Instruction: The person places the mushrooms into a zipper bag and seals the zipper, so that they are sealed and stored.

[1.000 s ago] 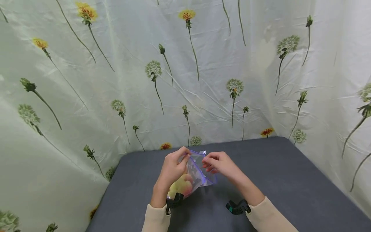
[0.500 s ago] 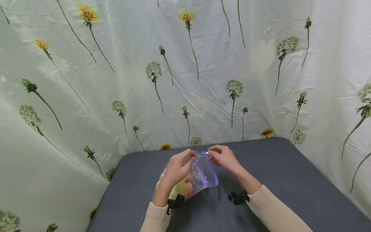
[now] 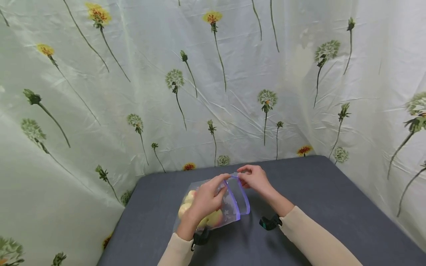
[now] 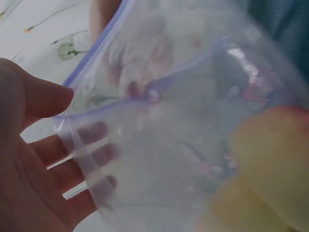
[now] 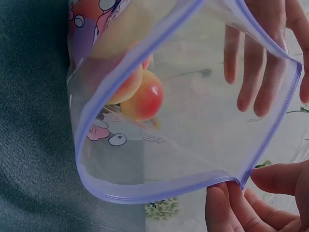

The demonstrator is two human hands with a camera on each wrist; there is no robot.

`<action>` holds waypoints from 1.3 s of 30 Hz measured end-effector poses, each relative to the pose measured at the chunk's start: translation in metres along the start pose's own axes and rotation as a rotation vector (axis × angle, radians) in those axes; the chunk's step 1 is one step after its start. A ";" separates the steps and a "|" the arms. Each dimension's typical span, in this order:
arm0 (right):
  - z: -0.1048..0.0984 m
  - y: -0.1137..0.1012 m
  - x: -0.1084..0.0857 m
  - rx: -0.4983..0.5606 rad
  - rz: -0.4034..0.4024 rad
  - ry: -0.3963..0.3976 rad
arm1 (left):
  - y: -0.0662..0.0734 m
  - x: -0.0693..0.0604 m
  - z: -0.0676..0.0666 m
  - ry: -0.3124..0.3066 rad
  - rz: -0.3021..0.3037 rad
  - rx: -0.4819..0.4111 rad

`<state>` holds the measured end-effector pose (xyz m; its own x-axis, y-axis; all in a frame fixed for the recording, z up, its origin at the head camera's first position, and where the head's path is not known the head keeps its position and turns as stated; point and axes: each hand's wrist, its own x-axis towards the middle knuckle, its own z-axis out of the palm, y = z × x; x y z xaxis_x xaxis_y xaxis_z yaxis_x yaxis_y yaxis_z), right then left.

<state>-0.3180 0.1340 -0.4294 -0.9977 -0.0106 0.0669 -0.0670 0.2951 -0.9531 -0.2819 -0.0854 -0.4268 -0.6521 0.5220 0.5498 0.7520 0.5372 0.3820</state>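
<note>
A clear zip bag (image 3: 229,210) with a purple rim lies tilted over the table in the head view, its mouth to the right and gaping. Several round yellow and red fruits (image 3: 214,219) fill its left part. My left hand (image 3: 207,201) pinches the top of the rim, its other fingers spread behind the film in the left wrist view. With thumb and fingers my right hand (image 3: 255,181) pinches a corner of the mouth. Through the wide mouth, the right wrist view shows the fruits (image 5: 145,96) and printed cartoon shapes on the film. My left index fingertip is partly hidden.
A dark grey table (image 3: 299,199) lies under the bag. Behind and beside it hangs a pale curtain (image 3: 199,111) printed with dandelions. Black wrist cameras (image 3: 270,222) sit on both wrists.
The bag's mouth has widened. My left hand has shifted right and a little down, uncovering more fruits. My right hand has risen to the rim's far corner and pinches it.
</note>
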 end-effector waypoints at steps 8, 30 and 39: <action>0.002 0.000 0.007 0.032 0.024 -0.011 | 0.000 -0.026 0.012 0.046 0.093 0.121; -0.002 0.010 0.017 0.038 0.007 -0.042 | 0.015 -0.063 0.044 0.070 0.251 0.254; -0.002 0.020 0.017 0.045 -0.007 -0.052 | 0.016 -0.066 0.054 0.112 0.329 0.237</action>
<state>-0.3362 0.1414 -0.4466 -0.9963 -0.0620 0.0595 -0.0733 0.2512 -0.9652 -0.2315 -0.0755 -0.4968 -0.3566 0.6231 0.6961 0.8672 0.4979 -0.0015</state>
